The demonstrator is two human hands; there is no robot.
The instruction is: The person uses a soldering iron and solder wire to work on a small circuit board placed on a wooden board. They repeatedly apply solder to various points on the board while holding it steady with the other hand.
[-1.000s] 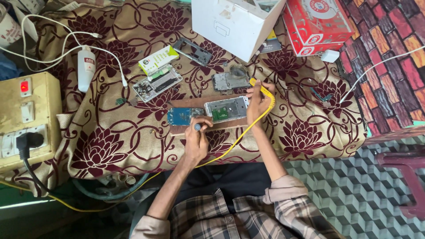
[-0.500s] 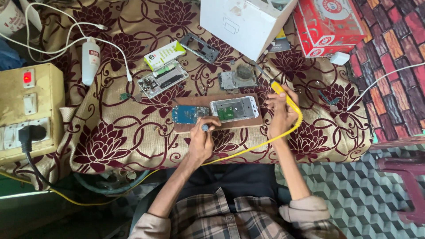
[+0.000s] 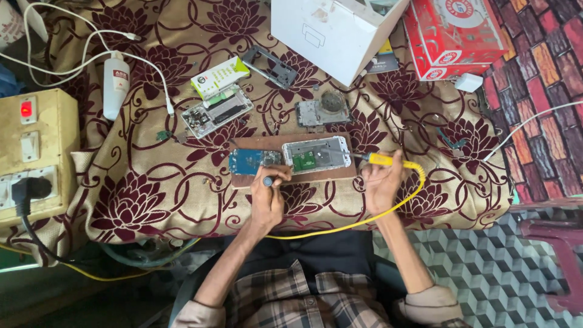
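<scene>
An opened white phone body (image 3: 317, 153) and a blue circuit board (image 3: 248, 161) lie on a brown wooden board (image 3: 291, 177) on the flowered cloth. My left hand (image 3: 267, 197) is closed on a small dark-capped tool (image 3: 268, 180), its tip at the blue circuit board's near edge. My right hand (image 3: 381, 182) grips a yellow soldering iron (image 3: 380, 160) whose tip points at the right end of the phone body. Its yellow cable (image 3: 340, 228) loops back over my lap.
Further back lie another opened phone (image 3: 216, 112), a grey phone frame (image 3: 269, 67), a phone part with a round lump (image 3: 323, 110), a green-white packet (image 3: 220, 77) and a white bottle (image 3: 115, 84). A white box (image 3: 331, 33), red box (image 3: 452, 33) and switchboard (image 3: 33, 155) stand around.
The view has shifted slightly. My right hand has drawn the soldering iron down and level with the phone body's right end. My left hand stays at the circuit board.
</scene>
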